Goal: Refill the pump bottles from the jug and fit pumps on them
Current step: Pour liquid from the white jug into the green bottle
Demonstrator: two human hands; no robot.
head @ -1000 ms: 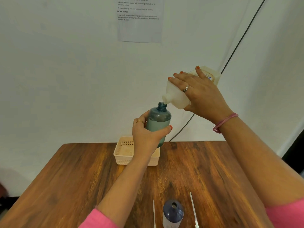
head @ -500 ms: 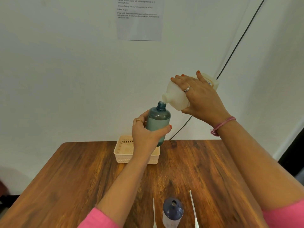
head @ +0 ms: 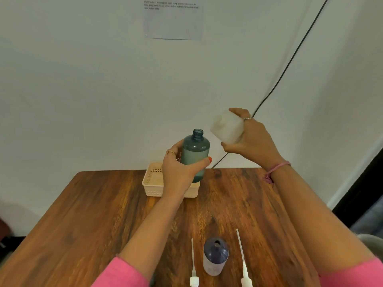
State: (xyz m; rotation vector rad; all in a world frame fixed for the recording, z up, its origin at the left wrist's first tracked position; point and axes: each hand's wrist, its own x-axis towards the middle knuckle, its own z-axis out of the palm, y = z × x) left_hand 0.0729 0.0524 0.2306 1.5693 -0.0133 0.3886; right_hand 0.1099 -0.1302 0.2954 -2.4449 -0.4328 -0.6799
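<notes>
While the left hand [head: 178, 172] grips the teal bottle [head: 194, 156] upright in the middle of the frame, thumb wrapped across its front and fingers behind, the right hand [head: 252, 139] holds the white jug [head: 227, 128] just to the bottle's right and slightly higher, apart from the open neck, its fingers curled round the jug's body. The bottle's long axis runs almost vertical, mouth up; the jug looks tipped back with its spout toward the upper left, no longer over the mouth, so I judge this pour finished or paused. What the next move depends on lies low in the frame: a second bottle [head: 215, 257], dark blue at the shoulder and open-topped, stands on the wooden table [head: 83, 224] near the bottom centre, flanked by two white pumps [head: 193, 272] and [head: 244, 270] lying flat, their thin tubes pointing up the frame. Both pumps lie well below the hands; the left one sits nearer the left forearm, the right one nearer the right. A cream basket [head: 151, 183] rests behind the left hand. On the wall at upper centre hangs a printed sheet [head: 173, 19]; its small lines are too blurred to read reliably. No label is visible on either bottle or the jug.
</notes>
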